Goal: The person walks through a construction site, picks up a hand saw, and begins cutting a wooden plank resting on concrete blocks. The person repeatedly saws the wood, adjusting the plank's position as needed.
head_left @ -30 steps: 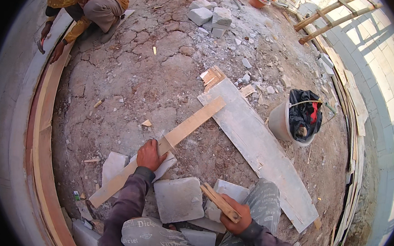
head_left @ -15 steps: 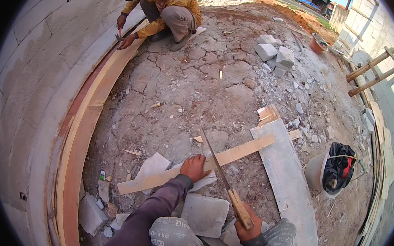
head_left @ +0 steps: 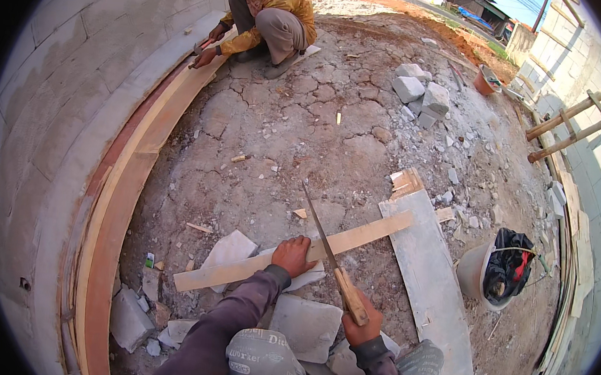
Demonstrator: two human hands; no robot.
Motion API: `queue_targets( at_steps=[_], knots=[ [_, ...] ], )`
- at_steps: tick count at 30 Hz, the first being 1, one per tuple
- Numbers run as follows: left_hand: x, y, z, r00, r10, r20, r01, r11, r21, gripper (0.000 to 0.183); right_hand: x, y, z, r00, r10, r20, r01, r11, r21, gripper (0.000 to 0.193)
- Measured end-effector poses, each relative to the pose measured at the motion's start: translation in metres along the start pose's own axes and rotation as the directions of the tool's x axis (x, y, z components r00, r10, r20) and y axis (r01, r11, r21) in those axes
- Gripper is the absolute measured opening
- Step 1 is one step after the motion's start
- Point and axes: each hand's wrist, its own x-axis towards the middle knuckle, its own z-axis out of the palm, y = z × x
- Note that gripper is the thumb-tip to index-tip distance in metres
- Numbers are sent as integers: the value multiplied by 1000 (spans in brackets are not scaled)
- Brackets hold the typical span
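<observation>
Head view: the left hand [head_left: 293,255] is curled over a pale wooden strip [head_left: 370,234], its fingers wrapped across the top and pressing it down. The right hand [head_left: 363,317], nearer the body, is closed firmly around the wooden handle of a handsaw [head_left: 324,232]. The saw's blade runs forward and leftward from that grip, crossing the strip just right of the left hand's knuckles, with its tip well beyond the wood. Whether the teeth have bitten into the strip cannot be told.

The strip slants beneath the left hand: one end sticks out to the left of the wrist, the other reaches forward and right to overlap a broad grey board [head_left: 433,280], which stretches along the right side of the right hand. Pale broken blocks lie under and beside the left hand, and a squarish block [head_left: 306,327] sits between the two forearms.

Well to the right of both hands stands a bucket [head_left: 472,273] with a black plastic bag [head_left: 507,265] in it. Far ahead of the hands are a pile of pale blocks [head_left: 422,90] and an orange tub [head_left: 486,82]. Far to the left of them, long planks [head_left: 134,176] line a wall; at their far end a co-worker [head_left: 280,29] crouches, holding a tool.
</observation>
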Motion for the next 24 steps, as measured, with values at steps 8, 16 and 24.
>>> queue_targets(
  at_steps=[8, 16, 24],
  knots=[
    [4, -11, 23, 998, 29, -58, -29, 1000, 2, 52, -110, -40, -101, 994, 44, 96, -50, 996, 68, 49],
    [-1, -6, 3, 1000, 9, -18, -8, 1000, 22, 56, 38, 10, 18, 994, -105, 38, 104, 994, 13, 49],
    [6, -10, 28, 1000, -21, 2, 21, 998, -52, 50, -129, -62, -112, 964, 254, 74, -233, 947, -221, 42]
  ],
)
